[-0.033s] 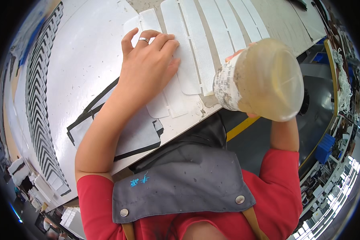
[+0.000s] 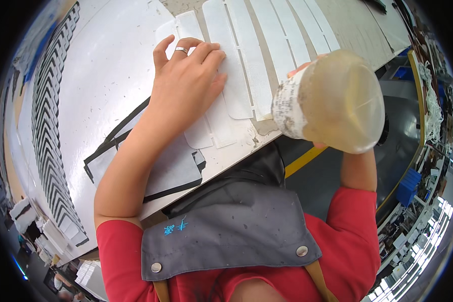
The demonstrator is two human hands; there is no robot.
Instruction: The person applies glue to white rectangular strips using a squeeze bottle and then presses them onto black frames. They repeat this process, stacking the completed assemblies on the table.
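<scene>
With its fingers spread, my left hand point(image 2: 191, 70) rests on pale, strip-shaped flat pieces point(image 2: 235, 65) laid side by side on the table, and grips nothing. My right hand point(image 2: 301, 69) holds a translucent plastic bottle point(image 2: 345, 100) past the table's front edge. The bottle is tipped with its broad base toward me; it has a stained white label and yellowish contents. It hides most of that hand, with only some fingertips showing at its edges. Its mouth end cannot be seen. Beneath my left forearm lie grey pieces with black edging point(image 2: 173, 173).
A long overlapping row of black-edged pieces point(image 2: 53, 136) runs along the table's point(image 2: 105, 65) left side. More pale strips point(image 2: 277, 30) lie toward the far side. On the right are a yellow floor line point(image 2: 304, 160), a blue bin point(image 2: 408, 186) and white cords point(image 2: 432, 95).
The bottle in my right hand has shifted slightly to the right. My left hand stays where it was.
</scene>
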